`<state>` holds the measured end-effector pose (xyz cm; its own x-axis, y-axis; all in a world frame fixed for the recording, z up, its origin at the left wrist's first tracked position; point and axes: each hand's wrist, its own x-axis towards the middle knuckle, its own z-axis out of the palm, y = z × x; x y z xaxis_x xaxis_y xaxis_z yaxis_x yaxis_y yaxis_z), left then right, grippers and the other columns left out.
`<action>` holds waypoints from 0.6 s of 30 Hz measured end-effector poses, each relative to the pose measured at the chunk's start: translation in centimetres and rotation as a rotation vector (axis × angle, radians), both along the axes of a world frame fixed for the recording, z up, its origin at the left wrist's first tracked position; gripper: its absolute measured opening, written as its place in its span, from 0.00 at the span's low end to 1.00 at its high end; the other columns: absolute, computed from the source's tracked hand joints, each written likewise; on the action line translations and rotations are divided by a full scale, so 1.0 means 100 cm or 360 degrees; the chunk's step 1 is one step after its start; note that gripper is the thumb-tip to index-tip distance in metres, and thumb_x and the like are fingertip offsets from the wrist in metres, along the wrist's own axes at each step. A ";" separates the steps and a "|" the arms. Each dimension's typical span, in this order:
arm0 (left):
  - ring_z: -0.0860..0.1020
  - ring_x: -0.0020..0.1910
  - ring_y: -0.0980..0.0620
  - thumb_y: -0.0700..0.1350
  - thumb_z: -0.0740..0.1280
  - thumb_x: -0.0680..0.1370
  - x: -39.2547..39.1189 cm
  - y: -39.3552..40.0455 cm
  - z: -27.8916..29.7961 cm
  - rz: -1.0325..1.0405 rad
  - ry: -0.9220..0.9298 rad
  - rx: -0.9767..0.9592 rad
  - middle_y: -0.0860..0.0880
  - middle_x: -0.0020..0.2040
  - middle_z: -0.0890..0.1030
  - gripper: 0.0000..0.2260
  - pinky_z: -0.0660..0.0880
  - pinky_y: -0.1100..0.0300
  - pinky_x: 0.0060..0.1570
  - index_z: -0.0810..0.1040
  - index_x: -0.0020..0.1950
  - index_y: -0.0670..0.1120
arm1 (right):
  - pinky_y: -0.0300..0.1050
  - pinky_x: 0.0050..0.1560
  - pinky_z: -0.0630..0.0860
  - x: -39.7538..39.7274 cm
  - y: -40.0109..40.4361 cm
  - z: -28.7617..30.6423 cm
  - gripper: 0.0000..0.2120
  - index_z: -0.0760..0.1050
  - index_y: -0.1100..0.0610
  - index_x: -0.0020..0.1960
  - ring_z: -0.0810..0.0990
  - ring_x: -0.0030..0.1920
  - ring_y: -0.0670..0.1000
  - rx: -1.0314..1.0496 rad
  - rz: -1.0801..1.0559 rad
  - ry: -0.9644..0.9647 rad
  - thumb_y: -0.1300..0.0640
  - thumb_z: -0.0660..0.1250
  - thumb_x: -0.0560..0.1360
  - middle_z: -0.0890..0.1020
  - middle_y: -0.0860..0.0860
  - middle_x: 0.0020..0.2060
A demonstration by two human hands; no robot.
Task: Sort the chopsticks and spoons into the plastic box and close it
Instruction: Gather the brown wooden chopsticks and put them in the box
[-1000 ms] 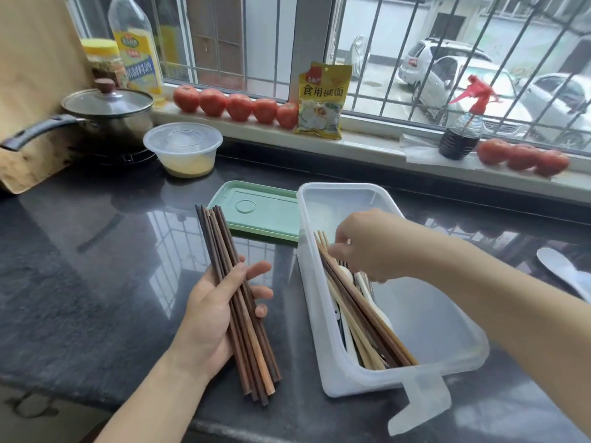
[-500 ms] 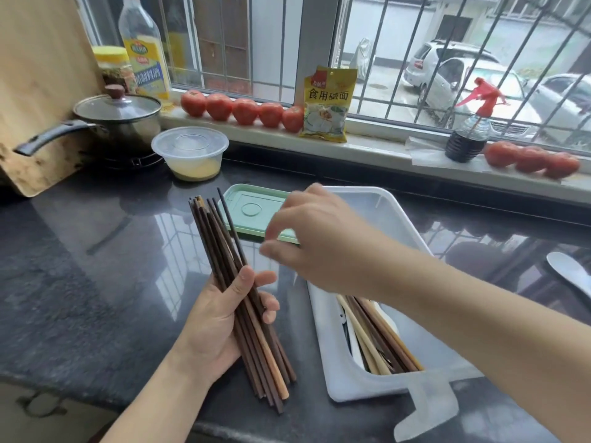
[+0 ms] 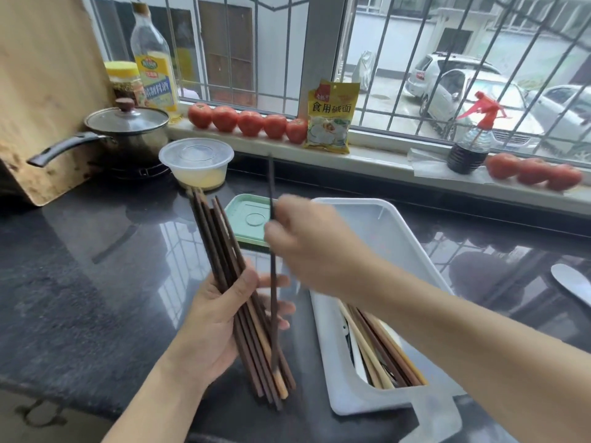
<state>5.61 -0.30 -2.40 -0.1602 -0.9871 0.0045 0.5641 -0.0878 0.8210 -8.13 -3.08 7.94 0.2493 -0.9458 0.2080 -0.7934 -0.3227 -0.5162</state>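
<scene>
My left hand (image 3: 220,318) grips a bundle of dark wooden chopsticks (image 3: 224,251) above the black counter, tips pointing away from me. My right hand (image 3: 307,244), blurred, pinches a single dark chopstick (image 3: 272,298) and holds it nearly upright beside the bundle. To the right lies the white plastic box (image 3: 383,225), with several chopsticks (image 3: 380,350) and pale utensils lying in its near end. Its green lid (image 3: 248,219) lies flat on the counter behind my right hand. A white spoon (image 3: 572,284) rests at the far right edge.
A lidded pot (image 3: 128,129) and a cutting board (image 3: 41,91) stand at the back left. A clear round container (image 3: 196,163) sits near them. Tomatoes (image 3: 249,123), an oil bottle (image 3: 155,59), a yellow packet (image 3: 331,116) and a spray bottle (image 3: 471,139) line the windowsill.
My right hand left the box, crossed to the bundle in my left hand and now holds one chopstick lifted out of it. The left hand has tilted the bundle upward slightly.
</scene>
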 end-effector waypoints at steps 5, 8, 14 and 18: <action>0.74 0.29 0.41 0.48 0.67 0.83 0.011 -0.028 0.012 0.0666 -0.0653 -0.0632 0.48 0.32 0.76 0.06 0.77 0.45 0.34 0.73 0.47 0.54 | 0.48 0.33 0.81 -0.040 -0.008 0.038 0.07 0.73 0.60 0.51 0.79 0.30 0.52 -0.0135 -0.0259 -0.1228 0.62 0.56 0.84 0.80 0.57 0.37; 0.74 0.30 0.44 0.58 0.67 0.79 0.003 -0.026 -0.013 0.0673 -0.0996 -0.0660 0.49 0.31 0.75 0.07 0.76 0.40 0.35 0.73 0.46 0.59 | 0.50 0.29 0.81 -0.062 -0.007 0.046 0.07 0.72 0.59 0.51 0.80 0.28 0.51 -0.0368 -0.0343 -0.0909 0.60 0.57 0.85 0.79 0.56 0.36; 0.79 0.30 0.48 0.57 0.69 0.78 -0.007 -0.027 -0.045 0.0702 -0.1262 -0.0423 0.49 0.32 0.79 0.08 0.80 0.42 0.39 0.73 0.45 0.56 | 0.50 0.27 0.73 -0.093 0.005 0.059 0.09 0.70 0.54 0.46 0.77 0.25 0.51 -0.0649 -0.0424 -0.0549 0.56 0.54 0.83 0.77 0.51 0.32; 0.78 0.29 0.50 0.49 0.67 0.82 -0.007 -0.042 -0.047 0.0525 -0.1302 -0.0260 0.47 0.30 0.78 0.06 0.80 0.44 0.40 0.73 0.48 0.49 | 0.39 0.20 0.69 -0.107 0.001 0.081 0.10 0.70 0.55 0.48 0.77 0.23 0.49 -0.0632 -0.0527 -0.0804 0.57 0.52 0.83 0.79 0.51 0.31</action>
